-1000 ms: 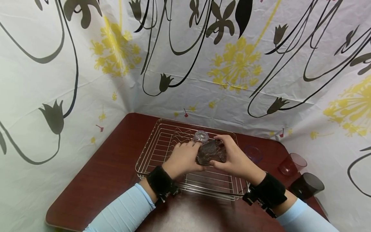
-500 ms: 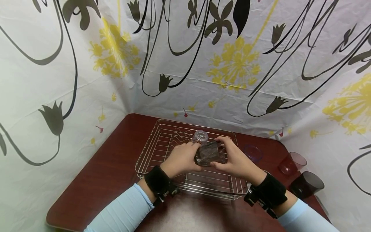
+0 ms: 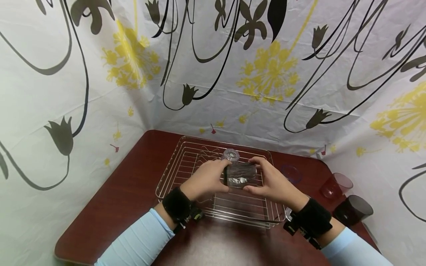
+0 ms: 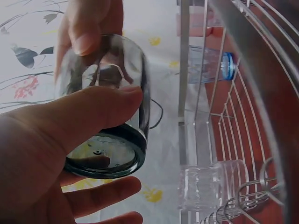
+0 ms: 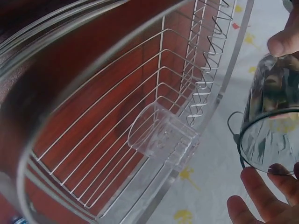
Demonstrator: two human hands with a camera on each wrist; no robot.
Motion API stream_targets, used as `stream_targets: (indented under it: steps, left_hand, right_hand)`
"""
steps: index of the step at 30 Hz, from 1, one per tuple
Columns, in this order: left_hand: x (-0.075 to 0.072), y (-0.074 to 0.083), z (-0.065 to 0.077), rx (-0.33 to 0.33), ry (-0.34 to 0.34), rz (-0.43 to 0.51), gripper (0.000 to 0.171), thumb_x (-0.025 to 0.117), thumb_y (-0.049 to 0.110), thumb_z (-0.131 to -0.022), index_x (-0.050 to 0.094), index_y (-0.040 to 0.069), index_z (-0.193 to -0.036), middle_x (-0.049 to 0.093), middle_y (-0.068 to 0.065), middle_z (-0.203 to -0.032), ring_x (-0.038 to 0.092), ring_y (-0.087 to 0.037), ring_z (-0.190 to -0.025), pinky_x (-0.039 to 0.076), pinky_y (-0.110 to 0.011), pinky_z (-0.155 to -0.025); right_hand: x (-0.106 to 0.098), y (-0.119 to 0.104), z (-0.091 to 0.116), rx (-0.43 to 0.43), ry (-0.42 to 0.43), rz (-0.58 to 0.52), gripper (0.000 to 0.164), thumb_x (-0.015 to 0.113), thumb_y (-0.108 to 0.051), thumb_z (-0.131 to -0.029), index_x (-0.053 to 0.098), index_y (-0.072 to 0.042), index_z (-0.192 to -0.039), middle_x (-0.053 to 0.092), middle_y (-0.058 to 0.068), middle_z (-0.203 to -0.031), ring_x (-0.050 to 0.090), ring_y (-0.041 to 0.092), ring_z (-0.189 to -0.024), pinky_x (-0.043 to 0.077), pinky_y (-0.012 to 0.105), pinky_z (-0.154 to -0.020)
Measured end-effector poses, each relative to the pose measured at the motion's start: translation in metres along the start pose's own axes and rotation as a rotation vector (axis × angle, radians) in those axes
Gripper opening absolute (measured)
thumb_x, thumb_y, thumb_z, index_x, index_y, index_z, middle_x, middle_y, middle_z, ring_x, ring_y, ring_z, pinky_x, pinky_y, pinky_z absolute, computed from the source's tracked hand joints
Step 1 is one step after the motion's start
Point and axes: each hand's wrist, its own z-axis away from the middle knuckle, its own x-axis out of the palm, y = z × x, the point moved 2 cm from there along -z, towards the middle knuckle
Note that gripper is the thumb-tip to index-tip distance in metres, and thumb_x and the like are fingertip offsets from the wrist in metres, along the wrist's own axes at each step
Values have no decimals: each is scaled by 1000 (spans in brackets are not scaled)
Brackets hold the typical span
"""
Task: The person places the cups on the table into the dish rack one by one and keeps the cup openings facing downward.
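Observation:
A smoky grey tinted tumbler (image 3: 241, 175) lies on its side in the air over the wire dish rack (image 3: 239, 220), held between both hands. My left hand (image 3: 208, 177) grips it at the thick base end, thumb across the side, as the left wrist view shows. At the rim end, my right hand (image 3: 276, 181) pinches the tumbler between thumb and fingers; its open mouth (image 5: 273, 142) faces that hand. Behind the tumbler, a clear glass (image 3: 230, 155) stands upside down in the rack.
Right of the rack is a clear cup with a blue edge (image 3: 291, 173). Farther right, a red tinted cup (image 3: 337, 186) and a black tinted cup (image 3: 353, 210) stand near the table's edge. A patterned sheet (image 3: 206, 118) hangs behind the red-brown table (image 3: 110, 207).
The tumbler has turned in my hands from a slant to nearly level. Both hands have shifted slightly apart, and both still hold it.

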Motion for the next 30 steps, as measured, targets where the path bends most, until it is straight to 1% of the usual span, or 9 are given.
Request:
stream_targets:
  steps: [2, 4, 7, 10, 13, 17, 19, 23, 30]
  left_hand:
    - [-4, 1, 0, 2, -1, 21, 85, 88, 38, -75, 47, 17, -147, 65, -3, -127, 61, -22, -113, 49, -40, -97]
    - [-7, 1, 0, 2, -7, 37, 87, 88, 38, -75, 46, 17, -148, 63, -3, -129, 61, -21, -114, 50, -39, -96]
    - [-12, 2, 1, 10, -21, 73, 89, 87, 39, -76, 43, 18, -150, 61, -4, -133, 60, -20, -116, 52, -37, -94]
    - [-15, 3, 3, 25, -38, 110, 90, 87, 38, -77, 41, 21, -153, 58, -4, -139, 59, -20, -121, 52, -39, -97]
    - [-17, 4, 4, 45, -47, 143, 91, 87, 37, -77, 40, 24, -153, 55, -2, -144, 57, -20, -125, 50, -40, -99]
    - [-20, 7, 7, 75, -42, 159, 91, 87, 36, -77, 40, 23, -154, 53, -3, -145, 56, -19, -126, 50, -39, -99]
    - [-22, 9, 8, 93, -37, 157, 91, 87, 36, -78, 39, 22, -154, 53, -4, -145, 55, -19, -127, 50, -39, -100]
    - [-23, 13, 9, 118, -25, 156, 90, 87, 36, -79, 40, 21, -154, 52, -5, -144, 55, -19, -126, 50, -39, -99]
    - [-24, 19, 10, 99, -8, 176, 86, 82, 45, -82, 39, 24, -154, 51, -7, -138, 60, -18, -112, 54, -34, -87]
  right_hand:
    - [-2, 0, 0, 0, -3, 6, 86, 84, -43, -80, 36, -14, -146, 52, 7, -136, 59, 23, -116, 51, 45, -92]
    - [-3, -1, 0, 7, -11, 11, 86, 83, -45, -80, 37, -14, -146, 53, 7, -136, 58, 24, -118, 51, 45, -93]
    - [-3, 0, -1, 17, -20, 8, 87, 81, -49, -80, 38, -14, -146, 55, 6, -133, 58, 22, -116, 51, 44, -90]
    - [-1, 2, 0, 25, -34, 22, 88, 79, -55, -80, 38, -14, -147, 54, 6, -134, 58, 21, -115, 51, 43, -90]
    - [0, 2, -1, 15, -39, 59, 88, 78, -57, -80, 40, -14, -146, 54, 6, -134, 58, 19, -112, 51, 42, -88]
    - [2, 2, -1, -6, -24, 102, 86, 79, -57, -79, 44, -13, -144, 55, 6, -134, 58, 19, -110, 51, 42, -87]
    - [3, 2, 0, -7, -20, 112, 86, 79, -57, -79, 44, -13, -144, 55, 6, -135, 57, 20, -113, 50, 43, -89]
    - [5, 3, 3, -4, -28, 97, 86, 79, -57, -79, 45, -13, -143, 55, 6, -136, 57, 22, -118, 50, 45, -92]
    - [5, 4, -1, -1, -46, 17, 83, 81, -53, -79, 43, -15, -143, 55, 4, -135, 60, 19, -116, 52, 43, -91]
